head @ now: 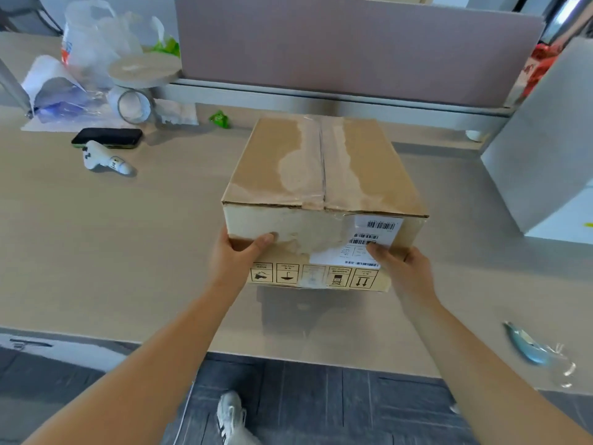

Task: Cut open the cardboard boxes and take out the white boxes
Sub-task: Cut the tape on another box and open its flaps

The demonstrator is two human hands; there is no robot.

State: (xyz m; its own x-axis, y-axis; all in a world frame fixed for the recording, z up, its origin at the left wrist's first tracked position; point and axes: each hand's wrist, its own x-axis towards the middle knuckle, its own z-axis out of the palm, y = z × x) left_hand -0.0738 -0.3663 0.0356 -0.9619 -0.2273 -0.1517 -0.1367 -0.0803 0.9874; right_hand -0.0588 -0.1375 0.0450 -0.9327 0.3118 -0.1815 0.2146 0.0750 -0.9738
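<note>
Your left hand and right hand grip the taped cardboard box; its near side carries a barcode label and upside-down handling symbols, text unreadable.

Brown cardboard box, white barcode label, black phone, beige table

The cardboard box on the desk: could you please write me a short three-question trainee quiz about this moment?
1. True or false: the top seam of the cardboard box is still taped shut.
2. Which hand has its thumb on the shipping label? A left hand B right hand
3. Fill in: the blue box cutter lies on the desk to the person's ____.

Key: 1 true; 2 B; 3 right.
</note>
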